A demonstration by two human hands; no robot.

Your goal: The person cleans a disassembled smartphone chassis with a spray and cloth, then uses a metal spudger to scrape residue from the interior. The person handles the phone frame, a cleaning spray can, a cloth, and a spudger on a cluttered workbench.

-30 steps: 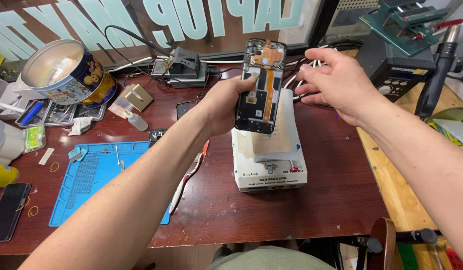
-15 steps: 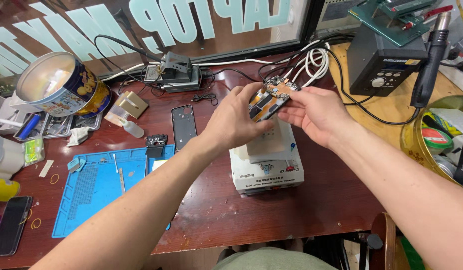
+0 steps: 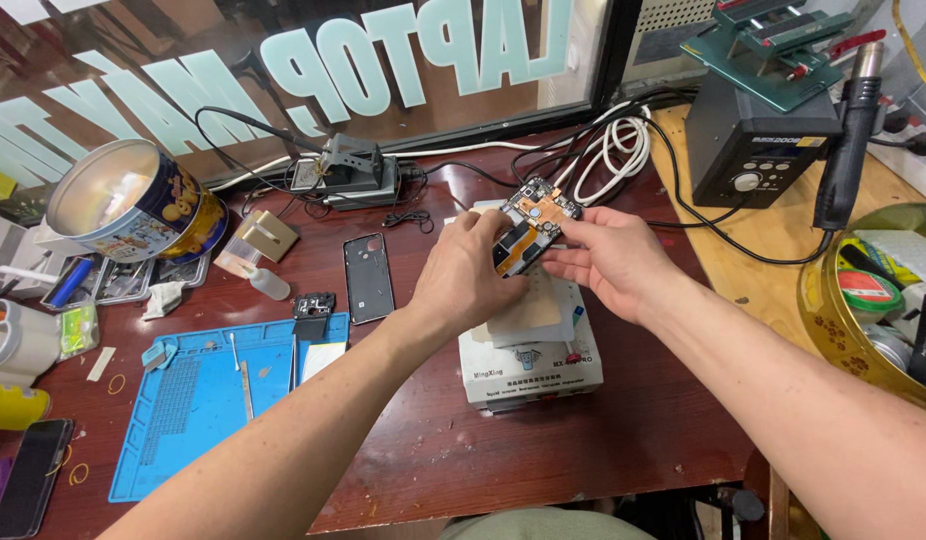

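Both hands grip an opened smartphone (image 3: pixel 531 222) — orange and black internals facing up — just above a white heating plate (image 3: pixel 528 350). The left hand (image 3: pixel 463 275) closes around its lower end; the right hand (image 3: pixel 608 258) pinches the upper edge. A black back cover (image 3: pixel 369 277) lies nearby on the wooden table (image 3: pixel 543 450).

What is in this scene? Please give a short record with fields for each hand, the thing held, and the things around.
left hand: left hand grips the opened phone from the left side
right hand: right hand holds the phone's right edge with its fingertips
held thing: back removed, orange and dark inner parts showing, held tilted
below: white box-shaped machine on the wooden table
nearby: phone back cover, blue work mat, round tin, black station
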